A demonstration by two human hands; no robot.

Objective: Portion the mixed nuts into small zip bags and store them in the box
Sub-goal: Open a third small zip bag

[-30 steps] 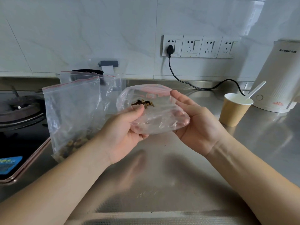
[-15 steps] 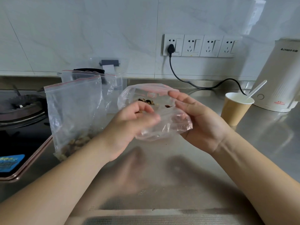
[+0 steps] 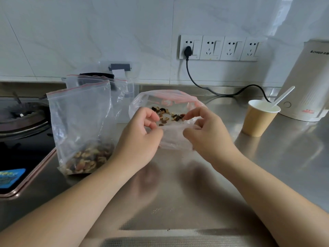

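Note:
Above the steel counter I hold a small clear zip bag (image 3: 170,138) with a red strip; a scatter of mixed nuts (image 3: 167,115) lies inside it. My left hand (image 3: 140,139) pinches the bag's near edge on the left, and my right hand (image 3: 206,134) pinches it on the right. A larger zip bag of mixed nuts (image 3: 83,129) stands upright to the left, open at the top, nuts heaped at its bottom. Behind it stands a clear plastic box (image 3: 124,82) with more bags in front of it.
A paper cup (image 3: 258,120) with a white plastic spoon (image 3: 283,96) stands at the right, near a white kettle (image 3: 309,82) with a black cord (image 3: 201,84) to the wall sockets. A gas hob (image 3: 21,125) fills the left edge.
Both hands have shifted from cradling the small bag to pinching its near edge with curled fingers. The nuts inside have spread out into a loose scatter.

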